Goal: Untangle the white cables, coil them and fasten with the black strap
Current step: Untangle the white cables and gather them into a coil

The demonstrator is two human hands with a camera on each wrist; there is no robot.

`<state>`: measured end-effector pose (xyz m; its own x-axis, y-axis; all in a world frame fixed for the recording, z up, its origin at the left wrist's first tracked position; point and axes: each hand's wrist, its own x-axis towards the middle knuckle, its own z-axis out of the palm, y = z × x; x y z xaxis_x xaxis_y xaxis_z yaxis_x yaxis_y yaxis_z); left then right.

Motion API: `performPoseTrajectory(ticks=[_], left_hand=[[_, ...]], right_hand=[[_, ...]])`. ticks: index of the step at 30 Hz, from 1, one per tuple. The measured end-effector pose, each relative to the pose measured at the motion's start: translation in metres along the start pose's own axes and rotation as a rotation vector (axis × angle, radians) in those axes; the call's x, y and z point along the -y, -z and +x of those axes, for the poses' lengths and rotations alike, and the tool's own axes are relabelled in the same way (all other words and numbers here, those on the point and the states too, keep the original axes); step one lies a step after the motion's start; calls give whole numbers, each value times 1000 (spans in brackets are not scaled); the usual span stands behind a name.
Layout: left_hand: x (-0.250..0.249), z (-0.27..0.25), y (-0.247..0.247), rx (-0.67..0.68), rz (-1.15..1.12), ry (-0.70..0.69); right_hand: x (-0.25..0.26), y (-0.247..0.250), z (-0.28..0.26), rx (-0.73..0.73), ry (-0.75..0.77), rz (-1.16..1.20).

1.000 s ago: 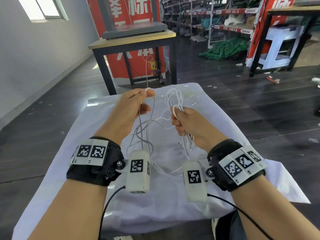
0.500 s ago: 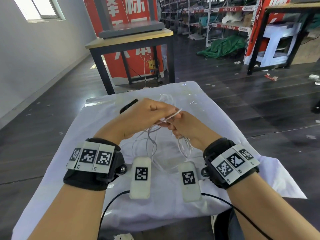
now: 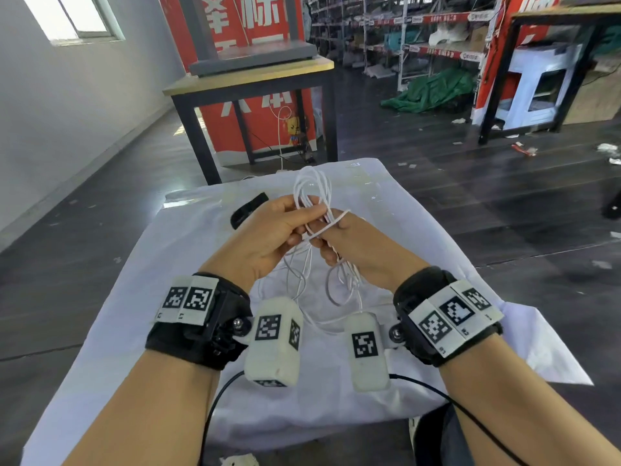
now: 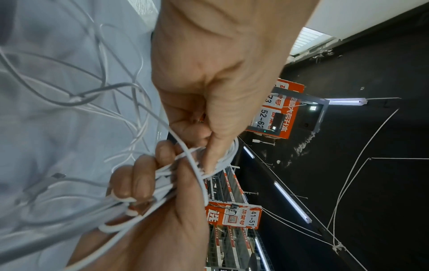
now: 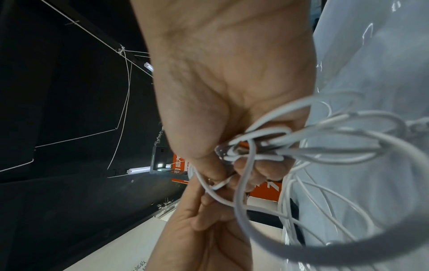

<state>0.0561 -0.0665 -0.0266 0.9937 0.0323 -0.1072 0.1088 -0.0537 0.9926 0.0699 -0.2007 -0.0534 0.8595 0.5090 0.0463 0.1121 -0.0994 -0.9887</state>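
A bundle of thin white cables is held up between both hands above the white cloth. My right hand grips the gathered loops, which stick up beyond the fingers. My left hand pinches one strand that crosses over the right hand. Loose cable hangs in tangled loops below the hands, down to the cloth. The black strap lies on the cloth just left of and behind my left hand, partly hidden by it.
The cloth covers a small table in front of me, with dark floor on all sides. A black-legged table with a grey slab on top stands further back. Shelving and a green tarp are far behind.
The hands were apart with cable stretched between them, then came together. The bundle's loops now stand higher above the fingers and a strand lies across the right hand.
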Motion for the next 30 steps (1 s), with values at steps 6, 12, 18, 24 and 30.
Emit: performPoseTrajectory(ticks=[6,12,18,24,30], left_hand=[[2,1,5,12,-139,-22],[0,-2,10,105,-276,10],[0,0,7,-32,-327,45],[-2,10,28,-289,-659,-34],[-8,10,68,-408,-920,-237]], right_hand=[[4,2,1,32,3,103],[6,7,1,39,-26,227],[0,3,7,63,-51,223],[-8,13,9,-273,-147,47],[-22,35,16,-622,-223,91]])
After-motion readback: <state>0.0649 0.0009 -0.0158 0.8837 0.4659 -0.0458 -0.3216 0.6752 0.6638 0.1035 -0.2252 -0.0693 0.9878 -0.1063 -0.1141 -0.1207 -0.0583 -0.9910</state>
